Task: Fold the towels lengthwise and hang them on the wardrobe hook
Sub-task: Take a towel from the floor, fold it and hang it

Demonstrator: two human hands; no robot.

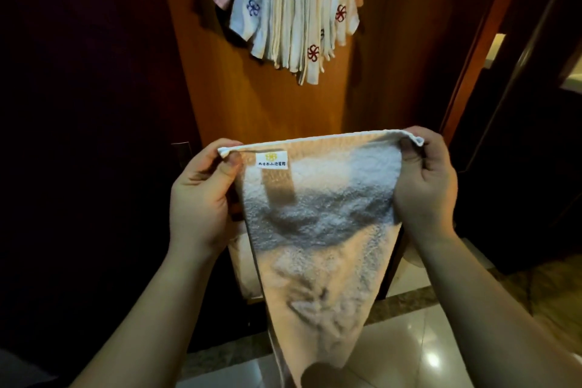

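Item: towel (318,230), white, small label (272,160) near its top hem. We hold it spread before us, top edge level, long axis hanging straight down toward 6 o'clock.

Left hand (201,198): pinching the top corner at 9 o'clock.

Right hand (425,179): pinching the opposite corner at 3 o'clock.

Hung towels (293,9): bunched on the wooden door (239,98) at 12 o'clock, well apart; the hook itself is hidden.

Next, we judge: bring corner to corner.

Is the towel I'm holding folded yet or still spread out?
Spread: left hand and right hand pinch the towel's top corners apart.
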